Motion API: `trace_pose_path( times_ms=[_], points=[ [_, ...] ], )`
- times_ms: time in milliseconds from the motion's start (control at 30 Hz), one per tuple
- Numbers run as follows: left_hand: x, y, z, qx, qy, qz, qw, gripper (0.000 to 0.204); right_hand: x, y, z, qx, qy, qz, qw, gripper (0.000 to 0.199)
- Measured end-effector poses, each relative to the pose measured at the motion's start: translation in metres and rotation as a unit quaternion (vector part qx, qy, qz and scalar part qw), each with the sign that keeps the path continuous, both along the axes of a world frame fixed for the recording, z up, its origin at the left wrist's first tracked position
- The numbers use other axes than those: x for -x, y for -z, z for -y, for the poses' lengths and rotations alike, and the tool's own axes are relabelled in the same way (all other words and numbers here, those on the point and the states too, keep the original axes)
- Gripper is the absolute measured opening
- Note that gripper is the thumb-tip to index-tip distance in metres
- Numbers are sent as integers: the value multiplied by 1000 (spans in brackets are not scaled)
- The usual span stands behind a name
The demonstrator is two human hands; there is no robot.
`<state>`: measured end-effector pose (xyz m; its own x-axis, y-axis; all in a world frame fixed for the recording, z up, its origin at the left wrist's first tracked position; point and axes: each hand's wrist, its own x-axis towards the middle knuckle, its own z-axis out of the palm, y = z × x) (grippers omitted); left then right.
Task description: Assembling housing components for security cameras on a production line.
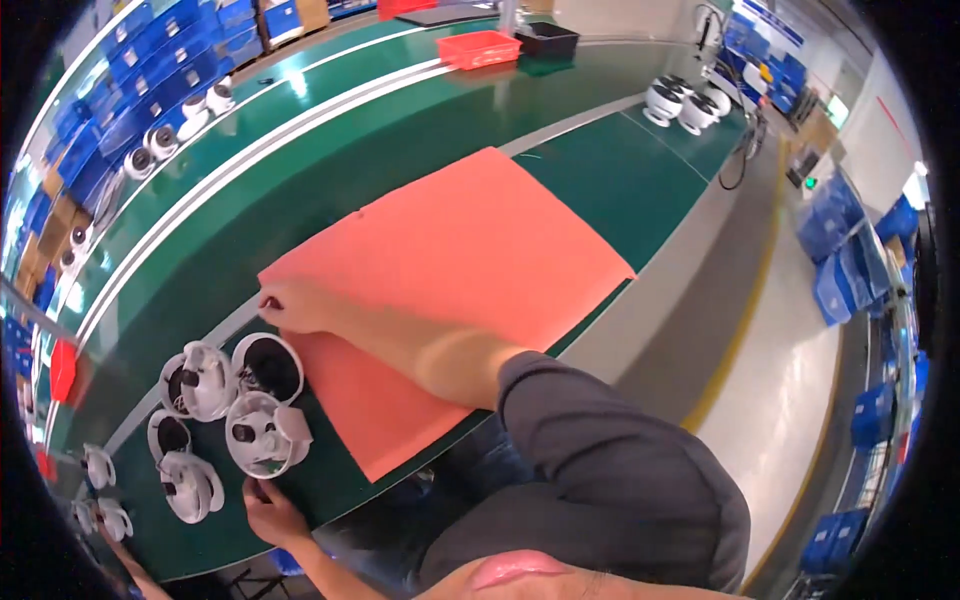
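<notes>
Mat (pixel 470 230): long axis points upper-right.
Right hand (pixel 285 305): mat's left corner; fingers curled, grip unclear.
Left hand (pixel 275 515): left of mat's near corner; can't tell fingers.

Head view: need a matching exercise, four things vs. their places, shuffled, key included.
Things
1. Flat salmon-pink rectangular sheet
2. Shallow red plastic tray
3. Right hand
4. Left hand

Places
A. At the pink sheet's left corner
B. Spread over the smooth dark green tabletop
C. At the near side of the rounded white plastic devices
D. Beside the shallow black plastic tray, at the far side

Pairs: 1-B, 2-D, 3-A, 4-C
</notes>
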<state>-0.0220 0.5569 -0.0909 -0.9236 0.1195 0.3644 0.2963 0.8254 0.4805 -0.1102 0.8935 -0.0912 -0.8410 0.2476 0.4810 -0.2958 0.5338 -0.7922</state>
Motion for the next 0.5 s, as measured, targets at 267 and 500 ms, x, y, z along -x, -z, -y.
trace_pose_path(
  times_ms=[267, 500],
  points=[
    [6, 4, 5, 19, 0, -8, 1000, 38, -2, -3, -1, -2, 2, -23, 1000, 21],
    [2, -4, 1, 40, -7, 5, 999, 40, 0, 0, -1, 0, 6, -9, 1000, 21]
  ],
)
